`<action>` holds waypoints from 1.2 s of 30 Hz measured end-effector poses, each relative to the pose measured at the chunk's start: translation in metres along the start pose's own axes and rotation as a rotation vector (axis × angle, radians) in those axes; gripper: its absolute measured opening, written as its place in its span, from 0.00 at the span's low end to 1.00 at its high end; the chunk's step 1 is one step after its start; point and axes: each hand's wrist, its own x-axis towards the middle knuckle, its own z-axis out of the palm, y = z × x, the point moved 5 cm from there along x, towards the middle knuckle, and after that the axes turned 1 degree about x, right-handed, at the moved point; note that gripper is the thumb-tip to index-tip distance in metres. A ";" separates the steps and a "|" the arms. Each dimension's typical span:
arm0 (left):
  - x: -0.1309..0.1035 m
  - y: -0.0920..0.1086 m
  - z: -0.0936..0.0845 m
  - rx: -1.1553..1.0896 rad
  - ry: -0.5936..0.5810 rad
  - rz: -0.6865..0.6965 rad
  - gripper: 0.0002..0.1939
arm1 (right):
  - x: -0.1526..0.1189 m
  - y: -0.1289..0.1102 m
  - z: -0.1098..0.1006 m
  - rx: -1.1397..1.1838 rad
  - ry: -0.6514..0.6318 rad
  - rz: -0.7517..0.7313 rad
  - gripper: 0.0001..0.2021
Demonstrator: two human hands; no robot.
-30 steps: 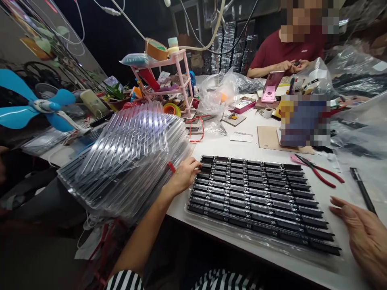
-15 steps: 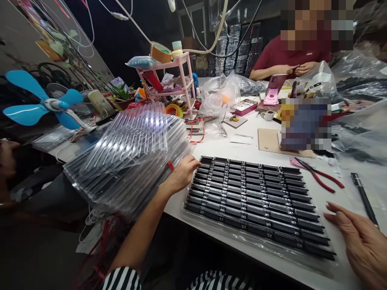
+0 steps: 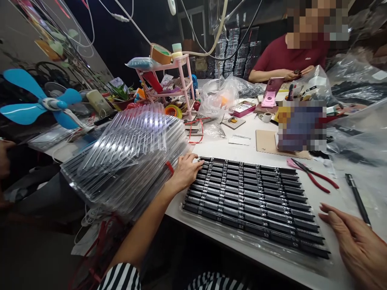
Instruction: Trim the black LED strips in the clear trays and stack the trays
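Observation:
Rows of black electronic parts with silvery pins [image 3: 242, 193] fill a clear plastic tray [image 3: 229, 233] lying on the white table. My left hand [image 3: 186, 171] is at the tray's far left corner, its bent fingers close together over the edge and touching the end of the top rows. Its thumb is partly hidden. To the right of the tray, my right hand [image 3: 352, 241] is held with fingers extended and thumb apart, gripping nothing. Red-handled pliers [image 3: 317, 177] and a black pen-like tool [image 3: 358, 199] lie beyond that hand.
A tall stack of clear ribbed trays [image 3: 130, 157] overhangs the table's left edge. Behind it stand a pink shelf [image 3: 187, 84] and a blue fan [image 3: 48, 102]. A cardboard piece [image 3: 266, 141] lies beyond the tray. Across the table sits a person in a red shirt [image 3: 276, 54].
My left hand's fingers have shifted slightly farther over the tray's corner. The whole view has moved a little, and my right hand remains beside the tray.

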 end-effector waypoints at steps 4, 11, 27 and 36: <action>0.001 0.002 0.000 0.000 0.019 0.011 0.17 | -0.001 -0.006 -0.002 0.049 0.004 0.090 0.23; 0.021 0.026 0.013 -0.048 -0.151 0.116 0.23 | -0.001 -0.004 0.002 0.123 -0.006 0.008 0.21; 0.062 0.038 0.011 -0.038 -0.052 0.274 0.12 | 0.000 -0.013 0.003 0.149 -0.006 -0.158 0.19; 0.057 0.034 0.010 -0.081 -0.036 0.281 0.15 | 0.004 -0.040 -0.012 0.069 0.010 -0.302 0.15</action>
